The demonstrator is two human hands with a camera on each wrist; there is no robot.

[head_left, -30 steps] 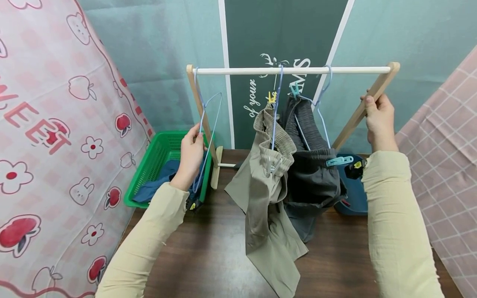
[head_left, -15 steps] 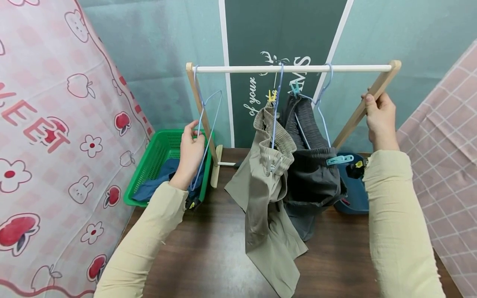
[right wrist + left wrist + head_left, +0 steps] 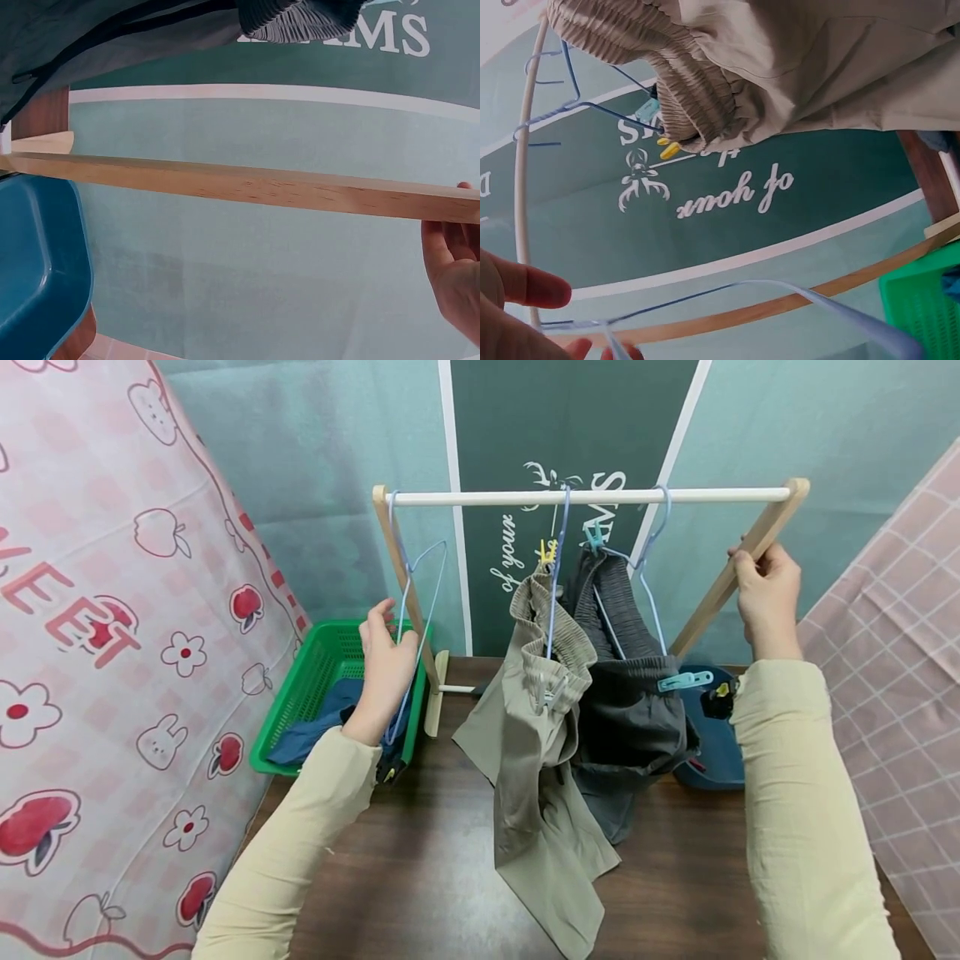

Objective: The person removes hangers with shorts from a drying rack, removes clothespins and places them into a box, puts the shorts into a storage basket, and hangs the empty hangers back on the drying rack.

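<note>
My left hand (image 3: 386, 668) is beside an unloaded light-blue wire hanger (image 3: 855, 316) on the rack's left end. Its thumb and fingers stand apart, loosely bent, with the hanger wire passing by them. My right hand (image 3: 771, 602) grips the right wooden post (image 3: 262, 182) of the rack, thumb on the near side. From the white bar (image 3: 487, 499) hang khaki trousers (image 3: 525, 810) mid-bar and dark grey trousers (image 3: 630, 727) to their right, each on a blue hanger. A yellow clothespin (image 3: 548, 552) and a teal clothespin (image 3: 686, 682) show at their waistbands.
Behind my left hand stands a green basket (image 3: 333, 643) with dark blue cloth (image 3: 311, 739) in it. A blue basin (image 3: 720, 760) sits behind the right post, partly hidden by my sleeve. Patterned curtains (image 3: 180, 652) flank the brown wooden table (image 3: 420, 860).
My left hand's fingers have come off the hanger wire and spread, and the hand has risen slightly. The right hand keeps its grip on the post; the trousers hang as before.
</note>
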